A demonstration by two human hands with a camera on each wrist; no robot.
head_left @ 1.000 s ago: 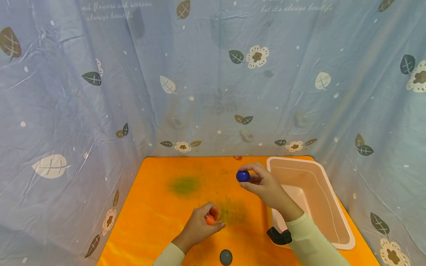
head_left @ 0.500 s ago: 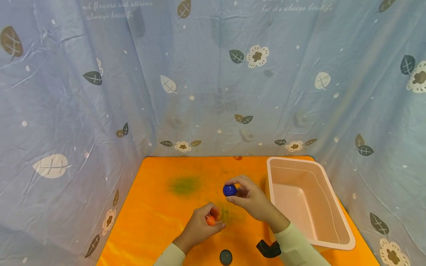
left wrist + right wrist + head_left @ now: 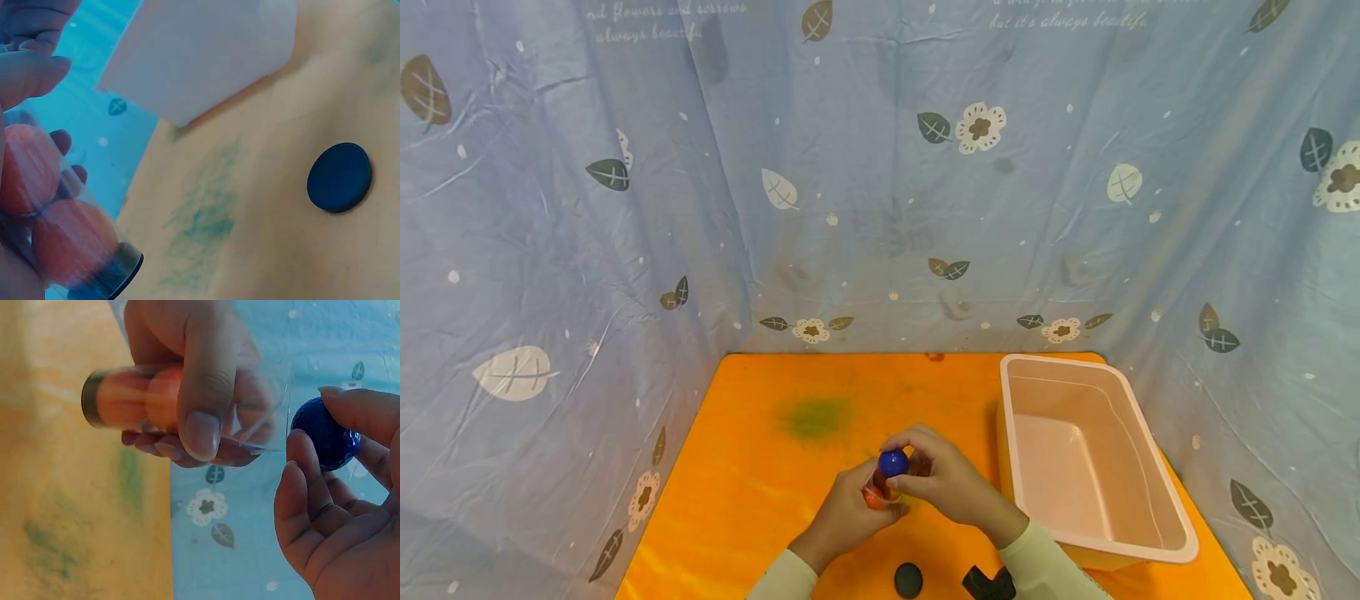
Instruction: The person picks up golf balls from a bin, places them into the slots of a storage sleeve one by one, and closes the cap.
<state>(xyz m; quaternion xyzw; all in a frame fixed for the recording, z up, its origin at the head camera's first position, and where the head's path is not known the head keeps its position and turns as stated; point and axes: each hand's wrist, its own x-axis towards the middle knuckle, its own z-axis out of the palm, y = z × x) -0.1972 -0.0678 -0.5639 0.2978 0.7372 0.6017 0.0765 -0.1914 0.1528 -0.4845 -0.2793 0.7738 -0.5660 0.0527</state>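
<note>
My left hand (image 3: pixel 852 512) grips a clear plastic tube (image 3: pixel 250 419) with a dark cap on its bottom end. Inside the tube sit two orange balls (image 3: pixel 74 240), stacked toward the capped end. Between thumb and fingertips, my right hand (image 3: pixel 958 483) pinches a dimpled blue golf ball (image 3: pixel 325 434). That ball is right at the tube's uncapped mouth; whether it touches the rim I cannot tell. On the table, nearer the person than the hands, lies a round dark cap (image 3: pixel 908 581), also seen flat in the left wrist view.
A pale pink plastic basin (image 3: pixel 1101 550) stands on the right of the orange table (image 3: pixel 737 467). A blue patterned curtain (image 3: pixel 880 183) encloses the back and both sides. A black strap piece (image 3: pixel 988 583) is at the right wrist.
My right hand has moved left and toward the person, bringing the blue golf ball from beside the basin to the tube's mouth. The left hand and tube stay nearly still.
</note>
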